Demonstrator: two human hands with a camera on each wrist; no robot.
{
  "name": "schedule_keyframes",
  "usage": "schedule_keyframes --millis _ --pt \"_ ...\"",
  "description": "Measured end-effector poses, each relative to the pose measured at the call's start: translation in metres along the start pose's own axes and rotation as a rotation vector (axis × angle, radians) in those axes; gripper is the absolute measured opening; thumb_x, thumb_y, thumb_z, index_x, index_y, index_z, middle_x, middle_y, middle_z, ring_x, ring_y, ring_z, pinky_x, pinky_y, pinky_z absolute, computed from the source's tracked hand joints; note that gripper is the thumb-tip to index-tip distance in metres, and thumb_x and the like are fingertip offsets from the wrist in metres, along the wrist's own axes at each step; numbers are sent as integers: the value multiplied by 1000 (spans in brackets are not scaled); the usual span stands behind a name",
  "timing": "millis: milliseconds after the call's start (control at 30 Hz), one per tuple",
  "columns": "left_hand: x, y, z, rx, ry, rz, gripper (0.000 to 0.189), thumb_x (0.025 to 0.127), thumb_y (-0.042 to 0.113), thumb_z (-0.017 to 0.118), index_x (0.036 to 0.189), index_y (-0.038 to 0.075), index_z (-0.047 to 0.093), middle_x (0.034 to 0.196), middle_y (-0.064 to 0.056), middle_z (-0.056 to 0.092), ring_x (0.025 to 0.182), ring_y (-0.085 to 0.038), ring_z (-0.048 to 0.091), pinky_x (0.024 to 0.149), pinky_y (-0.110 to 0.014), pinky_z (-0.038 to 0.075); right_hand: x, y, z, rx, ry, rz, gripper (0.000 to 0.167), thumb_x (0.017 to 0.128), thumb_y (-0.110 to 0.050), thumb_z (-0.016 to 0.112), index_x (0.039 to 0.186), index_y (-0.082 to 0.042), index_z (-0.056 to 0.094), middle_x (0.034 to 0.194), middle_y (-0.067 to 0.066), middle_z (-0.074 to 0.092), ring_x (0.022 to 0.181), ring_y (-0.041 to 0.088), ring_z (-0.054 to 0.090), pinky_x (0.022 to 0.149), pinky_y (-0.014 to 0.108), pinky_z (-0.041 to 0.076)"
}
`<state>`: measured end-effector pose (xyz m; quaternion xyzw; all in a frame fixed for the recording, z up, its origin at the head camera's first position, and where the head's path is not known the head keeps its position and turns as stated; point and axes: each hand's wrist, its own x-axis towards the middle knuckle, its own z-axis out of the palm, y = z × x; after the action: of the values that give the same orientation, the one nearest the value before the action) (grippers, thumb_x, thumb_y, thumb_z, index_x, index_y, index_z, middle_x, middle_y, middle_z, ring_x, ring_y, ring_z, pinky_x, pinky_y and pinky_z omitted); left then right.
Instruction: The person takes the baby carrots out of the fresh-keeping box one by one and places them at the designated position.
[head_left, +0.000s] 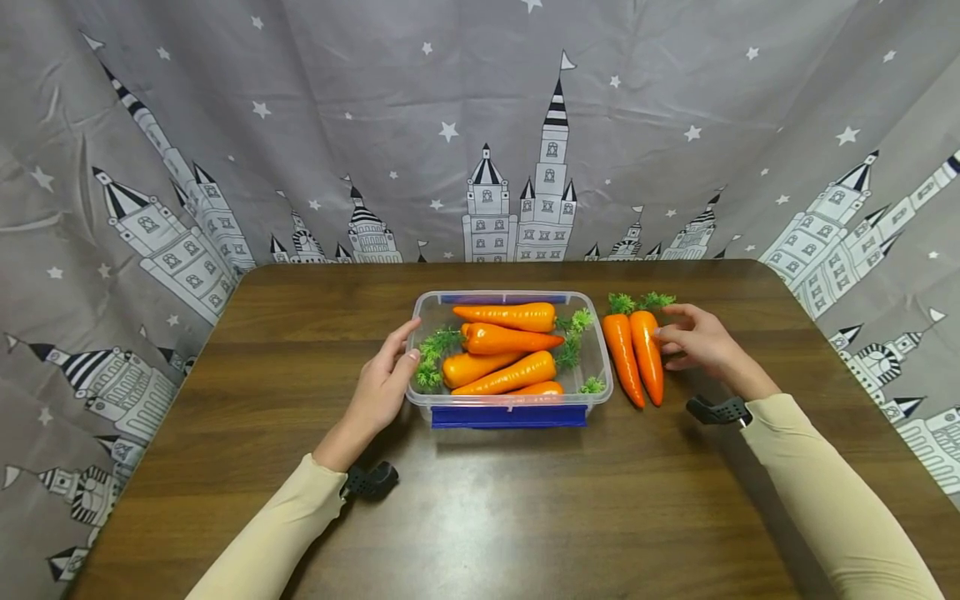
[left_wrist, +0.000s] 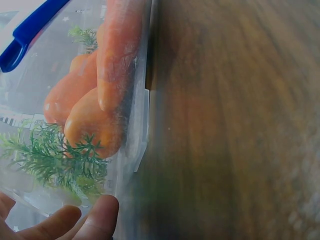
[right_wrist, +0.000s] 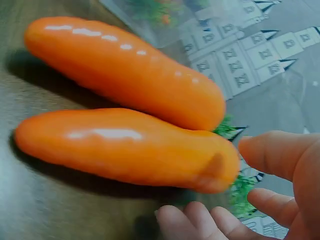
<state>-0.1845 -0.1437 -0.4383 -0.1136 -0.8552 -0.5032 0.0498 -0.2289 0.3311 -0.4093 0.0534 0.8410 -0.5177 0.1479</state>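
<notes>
A clear plastic container (head_left: pixel 480 417) with blue latches holds several orange toy carrots (head_left: pixel 517 337) with green leafy tops. At its left end is my left hand (head_left: pixel 382 383), relaxed fingers against the wall and rim; the left wrist view has its fingertips (left_wrist: pixel 102 215) beside the leaves. Two more carrots lie side by side on the table to the container's right, tips toward me. My right hand (head_left: pixel 697 340) reaches beside the nearer carrot (head_left: pixel 648 354), thumb and fingers spread apart around its leafy end. In the right wrist view this carrot (right_wrist: pixel 125 150) rests on the table below the other carrot (right_wrist: pixel 125 72).
The brown wooden table (head_left: pixel 480 517) extends around the container. Behind it hangs a grey curtain (head_left: pixel 420 125) printed with castles and stars. A black wrist camera (head_left: pixel 371 481) sits on the left wrist and another black camera (head_left: pixel 718 410) on the right wrist.
</notes>
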Motion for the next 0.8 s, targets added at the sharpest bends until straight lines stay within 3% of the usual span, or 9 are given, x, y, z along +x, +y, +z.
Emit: schedule_keyframes --millis 200,333,800 --pt "-1 -1 0 15 4 -1 48 108 22 44 156 20 42 132 -23 65 103 -34 66 91 -50 51 -3 -11 -11 16 56 -36 72 103 -17 57 158 6 18 118 8 58 80 5 63 70 33 62" --pt "-1 -1 -1 21 5 2 49 108 22 44 156 19 41 131 -23 65 102 -34 65 90 -49 50 -6 -23 -12 34 82 -62 70 102 -16 59 157 4 22 105 -5 55 77 5 64 69 33 62" --pt "0 1 0 23 10 9 48 107 22 45 156 18 42 129 -22 66 98 -32 64 86 -45 49 -8 -74 -2 -53 57 -133 65 103 -20 59 158 -3 29 124 12 53 82 4 64 71 29 61"
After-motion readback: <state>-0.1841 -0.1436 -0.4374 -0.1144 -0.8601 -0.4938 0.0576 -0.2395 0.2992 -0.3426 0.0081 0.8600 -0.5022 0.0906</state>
